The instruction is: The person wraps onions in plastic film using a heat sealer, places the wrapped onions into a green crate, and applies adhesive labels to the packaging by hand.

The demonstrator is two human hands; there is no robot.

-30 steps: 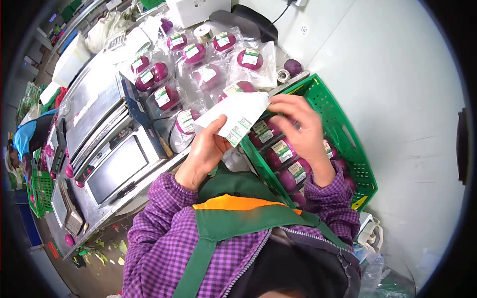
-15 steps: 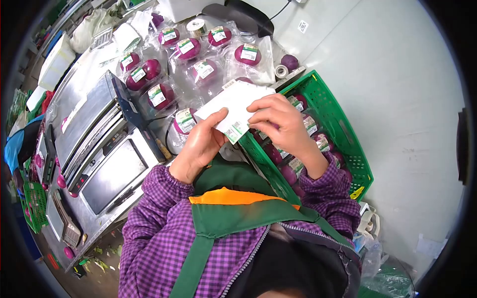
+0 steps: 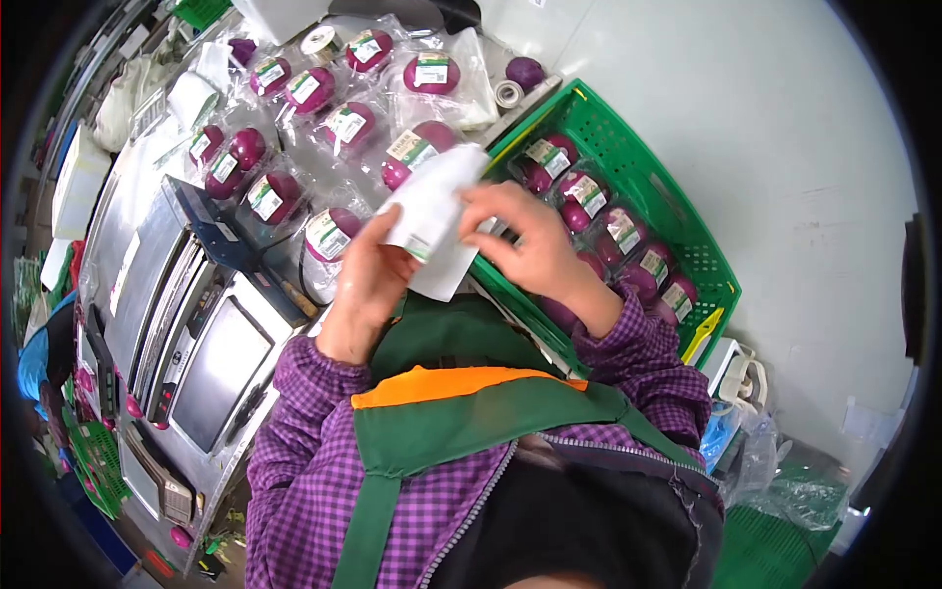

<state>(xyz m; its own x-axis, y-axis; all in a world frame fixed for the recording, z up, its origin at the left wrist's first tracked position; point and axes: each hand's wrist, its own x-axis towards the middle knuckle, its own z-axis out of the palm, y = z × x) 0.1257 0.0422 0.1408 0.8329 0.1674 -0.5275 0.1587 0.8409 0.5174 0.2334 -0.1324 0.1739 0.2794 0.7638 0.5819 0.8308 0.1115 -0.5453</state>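
Observation:
My left hand (image 3: pixel 371 280) grips a white label sheet (image 3: pixel 432 201), thumb on top and fingers underneath. The sheet is folded or curled, and its lower end hangs down. Green and black print shows near its middle. With curled fingers, my right hand (image 3: pixel 525 240) pinches at the sheet's right edge; the fingertips are slightly blurred. Just beyond the sheet lies a labelled purple vegetable in clear wrap (image 3: pixel 420 152). Another wrapped purple vegetable (image 3: pixel 332 234) rests beside my left hand.
A green crate (image 3: pixel 643 162) holding several labelled packs (image 3: pixel 623 234) stands at my right. More wrapped purple vegetables (image 3: pixel 309 90) cover the metal table. Weighing scales (image 3: pixel 221 368) stand at left. Label rolls (image 3: pixel 508 94) lie by the crate and at the back. A pale wall is at right.
The sheet has gone from fairly flat to folded, its lower end now hanging. My right hand has shifted left and down along its edge. The view has turned, showing more of the crate.

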